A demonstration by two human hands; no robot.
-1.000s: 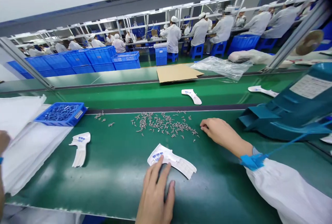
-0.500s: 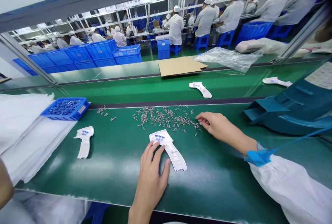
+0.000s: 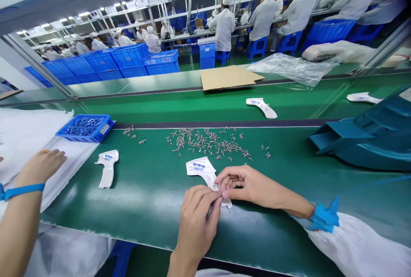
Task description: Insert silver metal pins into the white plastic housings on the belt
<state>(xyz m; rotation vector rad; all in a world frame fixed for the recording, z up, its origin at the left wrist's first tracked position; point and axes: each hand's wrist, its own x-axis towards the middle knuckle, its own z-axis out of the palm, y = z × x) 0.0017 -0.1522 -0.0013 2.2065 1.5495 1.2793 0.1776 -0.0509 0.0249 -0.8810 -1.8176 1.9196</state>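
1. hands: 2 of the wearer's own. left hand [image 3: 197,215] and right hand [image 3: 240,185] meet at the fingertips over the near shell [image 3: 201,167]; thumbs and forefingers drawn in to a pinch. something tiny may sit between them, too small and covered to make out, so can't tell if either grips a part.
2. shells, white with blue marks at the broad end: 4. near shell lies on the worktop [image 3: 144,212] under the hands, its middle mostly hidden by fingers, lower end peeking out. left shell [image 3: 108,168], also on the worktop, well apart. 2 more on the green belt [image 3: 160,108]: middle shell [image 3: 261,107] in full view, far shell [image 3: 362,97] just beyond the bin, at far right.
3. metal bits [image 3: 180,138]: one wide scatter past the near shell, too many and too small to count; a small bunch near the tray, a few loose at right.
4. tray [image 3: 77,138]: 1, blue, full of small blue parts, not countable; sits partly on white sheets [image 3: 35,125].
5. bin [image 3: 369,140]: 1, teal, cut off by right edge.
6. cardboard [image 3: 229,76]: 1 visible sheet.
7. co-worker's hand [image 3: 43,163]: 1 clear, over the sheets; arm cut off at left.
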